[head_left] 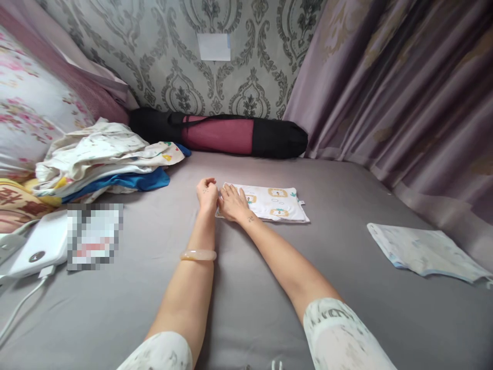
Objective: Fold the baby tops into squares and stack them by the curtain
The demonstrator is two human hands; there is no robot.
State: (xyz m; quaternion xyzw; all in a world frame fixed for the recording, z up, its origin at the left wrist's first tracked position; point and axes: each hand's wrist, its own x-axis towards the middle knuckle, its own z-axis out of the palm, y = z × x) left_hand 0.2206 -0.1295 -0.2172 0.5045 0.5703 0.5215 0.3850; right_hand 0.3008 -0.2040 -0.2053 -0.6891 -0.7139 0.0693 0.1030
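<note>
A folded white cloth (pixel 265 203) with yellow-brown prints and a small tag at its right end lies flat on the grey bed sheet. My right hand (pixel 232 202) rests open on its left part, palm down, fingers stretched toward the far edge. Close beside the cloth's left edge is my left hand (pixel 208 194), its fingers curled closed. Whatever those fingers may hold is hidden. A pale bangle (pixel 198 255) circles my left forearm.
To the right lies another folded pale garment (pixel 423 249) with blue edging. A heap of clothes (pixel 103 154) sits at the left, near a white power bank (pixel 42 246) with a cable and a blurred packet (pixel 96 236). A long black-and-red bag (pixel 219 134) lies along the wall.
</note>
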